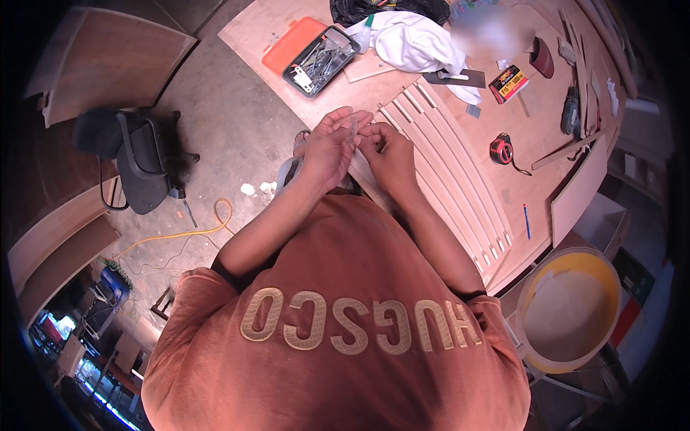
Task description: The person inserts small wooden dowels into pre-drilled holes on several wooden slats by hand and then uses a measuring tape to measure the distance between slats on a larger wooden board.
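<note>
Just above the near left edge of the workbench, my two hands meet fingertip to fingertip. My left hand (pixel 328 149) pinches a small, thin, greyish strip (pixel 353 126) between thumb and fingers; its exact kind is too small to tell. Beside it, my right hand (pixel 390 155) has its fingers curled in and pressed together at the strip's lower end. Whether it grips the strip or some other small piece is hidden. Several long, slim wooden strips (pixel 449 154) lie side by side on the bench, just right of my right hand.
An orange-lidded toolbox (pixel 316 80) of loose hardware stands at the bench's far left, near a white cloth (pixel 413 39). Farther right lie a red tape measure (pixel 502 149), a drill (pixel 571 111) and a blue pencil (pixel 526 221). A yellow-rimmed bucket (pixel 609 287) is at right, an office chair (pixel 140 161) at left.
</note>
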A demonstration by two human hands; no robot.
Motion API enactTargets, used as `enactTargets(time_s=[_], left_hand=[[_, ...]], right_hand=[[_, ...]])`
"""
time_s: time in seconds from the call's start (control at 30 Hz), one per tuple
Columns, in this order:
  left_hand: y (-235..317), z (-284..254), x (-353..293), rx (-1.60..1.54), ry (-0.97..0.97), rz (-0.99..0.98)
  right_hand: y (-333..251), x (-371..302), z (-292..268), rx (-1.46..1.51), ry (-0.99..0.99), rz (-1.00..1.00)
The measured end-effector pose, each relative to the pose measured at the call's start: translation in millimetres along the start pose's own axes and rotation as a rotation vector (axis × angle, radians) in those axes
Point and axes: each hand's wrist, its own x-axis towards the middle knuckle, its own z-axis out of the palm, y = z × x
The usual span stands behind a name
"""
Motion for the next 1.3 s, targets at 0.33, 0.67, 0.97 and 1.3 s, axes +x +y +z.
enactTargets(time_s=[0.33,0.67,0.97,1.3], left_hand=[[-12.3,-44.2,10.5,1.134,0.073,0.446],[-7.1,-18.7,32.5,1.29,0.029,0.314],[-3.2,-25.1,57.2,1.191,-0.036,0.334],[-2.1,-22.0,62.9,1.255,-0.052,0.26]], right_hand=[[14.4,9.1,-23.1,-0.42,0.163,-0.235],[11.6,21.4,-3.9,-0.778,0.13,-0.322],[14.1,25.9,1.7,-0.851,0.109,-0.315],[15.1,14.8,-20.8,-0.525,0.134,-0.141]])
